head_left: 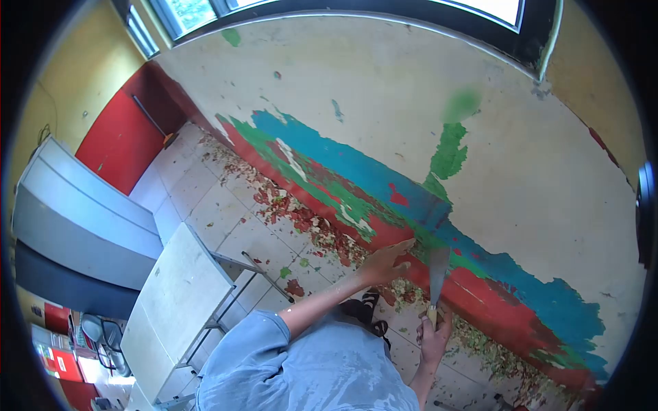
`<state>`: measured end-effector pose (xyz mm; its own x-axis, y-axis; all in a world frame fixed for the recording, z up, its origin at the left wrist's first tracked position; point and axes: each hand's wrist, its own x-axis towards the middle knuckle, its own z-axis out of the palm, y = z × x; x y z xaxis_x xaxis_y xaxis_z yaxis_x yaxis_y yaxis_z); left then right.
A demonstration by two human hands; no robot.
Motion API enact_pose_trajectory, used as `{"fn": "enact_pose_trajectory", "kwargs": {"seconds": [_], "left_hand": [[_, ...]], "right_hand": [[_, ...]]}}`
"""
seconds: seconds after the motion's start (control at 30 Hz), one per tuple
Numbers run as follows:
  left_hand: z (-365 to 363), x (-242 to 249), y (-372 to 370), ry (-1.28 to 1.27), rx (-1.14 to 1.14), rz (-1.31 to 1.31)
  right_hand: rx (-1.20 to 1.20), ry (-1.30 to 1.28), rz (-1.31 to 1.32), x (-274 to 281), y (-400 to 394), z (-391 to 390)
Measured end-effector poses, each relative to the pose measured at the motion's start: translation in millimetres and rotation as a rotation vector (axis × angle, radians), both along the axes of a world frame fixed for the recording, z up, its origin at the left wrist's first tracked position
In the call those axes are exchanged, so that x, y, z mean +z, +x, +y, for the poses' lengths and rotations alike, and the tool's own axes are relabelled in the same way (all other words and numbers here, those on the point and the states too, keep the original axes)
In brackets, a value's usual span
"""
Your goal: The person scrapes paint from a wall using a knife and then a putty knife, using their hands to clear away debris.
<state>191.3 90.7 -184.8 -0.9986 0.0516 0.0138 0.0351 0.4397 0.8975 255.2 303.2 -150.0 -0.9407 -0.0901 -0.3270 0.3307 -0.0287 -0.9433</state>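
My right hand (434, 335) is wrapped round the pale wooden handle of a paint scraper (439, 274). Its broad metal blade points up at the lower wall, overlapping the band of green and blue paint there. To the left, my left hand (388, 264) has its fingers stretched out towards the red paint strip (493, 299), fingertips close to the wall and nothing held. Ragged patches of blue paint (343, 159) and green paint (449, 154) show on the cream wall (384, 82). Paint flakes (308, 222) lie along the wall's foot.
A white folding table (175, 294) stands on the tiled floor (205, 209) at left, beside a large grey cabinet-like piece (82, 212). A long-handled tool (154, 120) leans in the far corner. Above the wall runs a dark window frame (411, 24).
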Motion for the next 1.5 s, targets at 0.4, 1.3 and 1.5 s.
{"fn": "enact_pose_trajectory", "kwargs": {"seconds": [0.4, 1.3, 1.5], "left_hand": [[-44, -9, 20, 0.323, -0.087, 0.117], [-523, 131, -10, -0.538, 0.59, 0.638], [-558, 220, -131, -1.005, 0.528, 0.813]], "right_hand": [[0.281, 0.194, 0.123, -12, 12, -35], [0.464, 0.111, 0.388, 13, -70, -476], [0.293, -0.156, 0.327, 34, -120, -529]]}}
